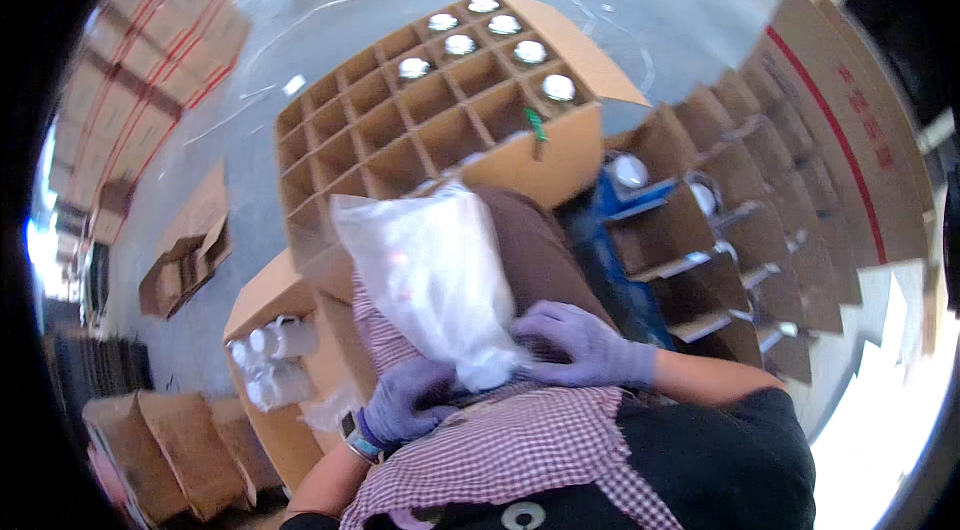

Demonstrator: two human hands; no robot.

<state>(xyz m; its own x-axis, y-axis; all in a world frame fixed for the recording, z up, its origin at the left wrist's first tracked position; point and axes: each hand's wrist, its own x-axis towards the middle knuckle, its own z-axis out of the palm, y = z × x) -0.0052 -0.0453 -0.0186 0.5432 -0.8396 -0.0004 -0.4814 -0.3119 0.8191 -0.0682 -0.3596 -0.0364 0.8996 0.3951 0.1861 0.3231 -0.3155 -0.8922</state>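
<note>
A white plastic bag [425, 265] lies tilted across my lap, its wide end away from me and its bunched end close to my waist. What it wraps cannot be made out through the cloudy film. My right hand [585, 345], in a purple glove, is closed on the right of the bunched end. From the other side my left hand [405, 400], gloved alike, curls its fingers against the same end; motion blurs both sets of fingertips. Just beyond the bag stands a divided cardboard box [520, 170], with several silver-topped items [459, 45] in its far and right cells.
To the right is another carton [830, 130] with cardboard dividers and several white-capped items. An open box [262, 305] with clear plastic bottles [278, 388] stands at my left. Flattened cardboard [190, 255] lies on the grey floor; stacked cartons [150, 60] rise at far left.
</note>
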